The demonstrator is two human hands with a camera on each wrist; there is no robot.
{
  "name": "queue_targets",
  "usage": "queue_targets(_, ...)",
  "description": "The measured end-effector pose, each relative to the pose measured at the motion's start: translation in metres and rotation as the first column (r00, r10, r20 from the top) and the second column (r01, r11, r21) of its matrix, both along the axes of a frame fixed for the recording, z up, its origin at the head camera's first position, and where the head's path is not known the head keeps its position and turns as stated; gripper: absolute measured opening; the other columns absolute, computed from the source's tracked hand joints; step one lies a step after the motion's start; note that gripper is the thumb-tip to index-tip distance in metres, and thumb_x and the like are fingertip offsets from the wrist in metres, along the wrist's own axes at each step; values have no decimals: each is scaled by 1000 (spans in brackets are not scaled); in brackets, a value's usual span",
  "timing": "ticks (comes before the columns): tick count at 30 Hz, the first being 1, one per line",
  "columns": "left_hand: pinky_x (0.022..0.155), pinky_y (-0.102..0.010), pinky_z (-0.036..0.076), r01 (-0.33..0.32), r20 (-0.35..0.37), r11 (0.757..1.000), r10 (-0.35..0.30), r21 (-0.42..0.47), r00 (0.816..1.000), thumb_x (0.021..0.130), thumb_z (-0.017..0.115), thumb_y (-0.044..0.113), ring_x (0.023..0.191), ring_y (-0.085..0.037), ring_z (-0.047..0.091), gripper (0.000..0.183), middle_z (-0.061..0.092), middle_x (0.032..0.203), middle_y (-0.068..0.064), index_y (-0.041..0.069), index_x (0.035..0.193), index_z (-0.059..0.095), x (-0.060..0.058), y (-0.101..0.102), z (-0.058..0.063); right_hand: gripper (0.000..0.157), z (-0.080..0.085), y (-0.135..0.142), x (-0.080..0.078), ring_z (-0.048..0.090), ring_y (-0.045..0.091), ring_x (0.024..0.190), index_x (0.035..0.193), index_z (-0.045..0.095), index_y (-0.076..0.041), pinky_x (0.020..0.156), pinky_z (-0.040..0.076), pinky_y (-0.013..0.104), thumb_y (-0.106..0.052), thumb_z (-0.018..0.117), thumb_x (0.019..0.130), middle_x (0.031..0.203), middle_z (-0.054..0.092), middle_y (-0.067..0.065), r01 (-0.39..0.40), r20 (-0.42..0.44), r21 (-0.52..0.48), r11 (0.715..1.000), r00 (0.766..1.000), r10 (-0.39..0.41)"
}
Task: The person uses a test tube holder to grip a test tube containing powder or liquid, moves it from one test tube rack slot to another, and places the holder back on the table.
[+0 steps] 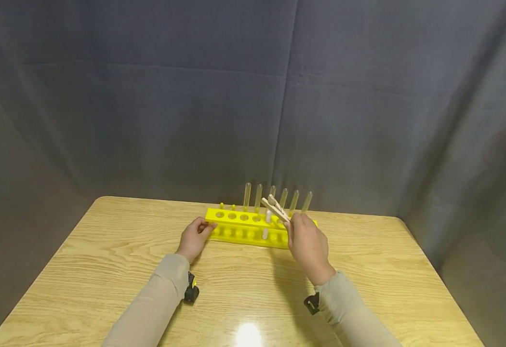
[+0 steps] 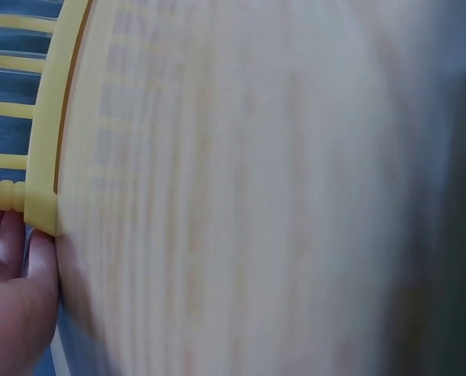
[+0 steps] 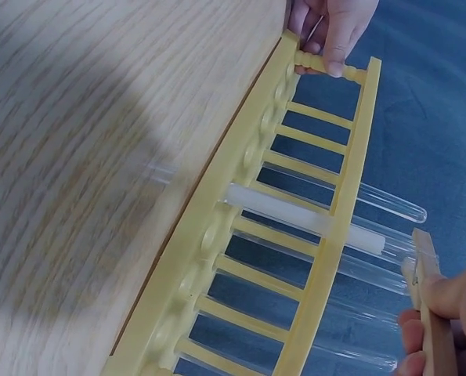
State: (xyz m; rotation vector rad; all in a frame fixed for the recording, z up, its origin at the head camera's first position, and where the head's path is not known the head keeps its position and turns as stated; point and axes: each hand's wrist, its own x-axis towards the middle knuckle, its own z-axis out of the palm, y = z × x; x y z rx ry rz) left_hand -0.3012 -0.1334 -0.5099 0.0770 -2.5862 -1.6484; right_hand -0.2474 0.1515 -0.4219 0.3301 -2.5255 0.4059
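Note:
A yellow test tube rack (image 1: 238,223) stands on the table. My left hand (image 1: 192,239) grips its left end, with thumb and fingers at the end post, as the left wrist view shows too. My right hand (image 1: 308,243) holds a wooden test tube clamp (image 1: 277,212) above the rack. A test tube with white contents (image 3: 279,210) stands upright in one of the middle holes. The clamp's tip is close to the mouth of this tube; whether it touches the glass I cannot tell. Several clear test tubes (image 1: 259,195) stand along the rack's back side, closed ends up.
Two bare yellow pegs (image 1: 221,206) rise at the rack's back left. Wooden tabletop (image 1: 235,284) lies in front of the rack. A dark grey curtain (image 1: 183,120) hangs behind the table and along both sides.

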Motion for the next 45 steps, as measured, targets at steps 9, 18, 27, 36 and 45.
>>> queue_targets(9,86,-42,42,5,-5,1000,-5,-1,1000,104,62,28,91,-26,54,23,63,98,-9,5,104,62,-1,0,0,23,2,-2,-2,43,19,55,85,55,-7,45,39,35,-20,67,100,74,50,5,9,9,-10,1000,1000,-9)
queue_targets(18,81,-38,40,9,-24,1000,-9,-15,1000,104,62,28,86,-23,50,22,57,92,-6,6,99,59,-4,-2,-3,23,4,-5,-2,43,17,56,84,56,-8,45,38,33,-21,66,101,74,51,4,-3,4,-16,1000,1000,3)
queue_targets(27,80,-38,39,8,-12,1000,-8,-20,1000,103,62,29,84,-22,49,22,57,90,-5,7,99,59,-4,-2,-4,23,4,-5,-3,45,19,57,84,55,-8,46,40,35,-19,65,101,74,51,4,-5,-25,-19,1000,1000,5)
queue_targets(36,82,-39,40,7,-7,1000,-7,-17,1000,103,62,29,86,-24,50,23,59,93,-6,7,99,59,-3,-2,-3,21,5,-5,-3,44,18,57,86,56,-7,46,40,35,-19,65,101,74,49,4,-6,-40,-17,1000,999,6)
queue_targets(45,81,-39,39,9,-1,1000,-9,-10,1000,103,62,30,85,-24,49,23,58,92,-6,7,98,58,-2,-2,-2,18,4,-6,-3,46,19,58,88,58,-6,46,41,35,-17,66,101,75,52,5,-24,-98,-33,999,995,20)
